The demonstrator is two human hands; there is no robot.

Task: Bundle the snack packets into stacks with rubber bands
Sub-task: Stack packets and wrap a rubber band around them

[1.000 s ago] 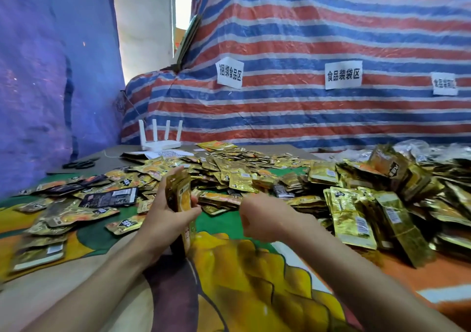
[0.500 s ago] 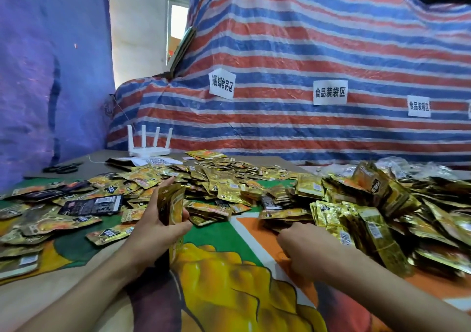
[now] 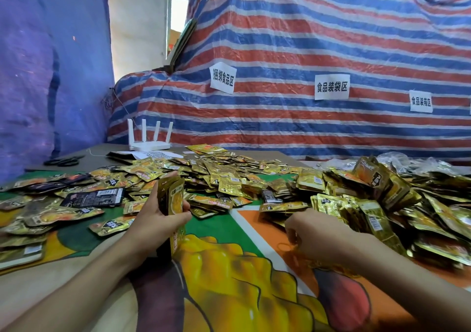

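My left hand grips a stack of gold snack packets, held upright on edge above the printed tablecloth. My right hand is down on the orange part of the cloth, fingers curled over a small heap of yellow rubber bands, pinching at them. Loose gold packets lie scattered across the middle of the table. A tall pile of bundled packets sits at the right, just beyond my right hand.
A white router and black scissors sit at the table's far left. More loose packets, one black, cover the left side. A striped tarp with paper labels rises behind the table.
My right hand has moved from beside the held stack rightward and down to the rubber bands on the cloth. My left hand keeps holding the stack in about the same place.
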